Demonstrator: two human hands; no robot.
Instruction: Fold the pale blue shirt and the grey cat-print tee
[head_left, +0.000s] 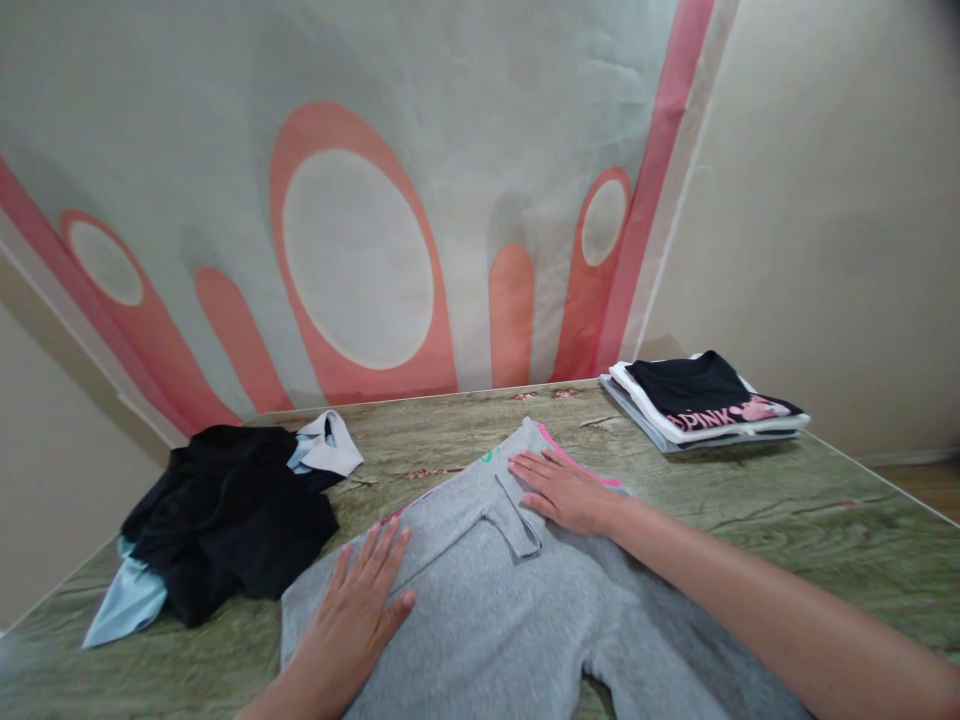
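A grey garment (480,610) with a pink edge lies spread on the green wood-grain table (825,500) right in front of me. My left hand (360,610) rests flat on its left part, fingers stretched out and apart. My right hand (559,490) lies flat on the far end of the garment near the pink trim, fingers extended, beside a small folded flap of grey cloth. Neither hand holds anything.
A loose heap of black, white and light blue clothes (225,510) sits at the left of the table. A neat stack of folded clothes (705,400), black with pink lettering on top, is at the far right corner. A wall with orange shapes (352,250) stands behind.
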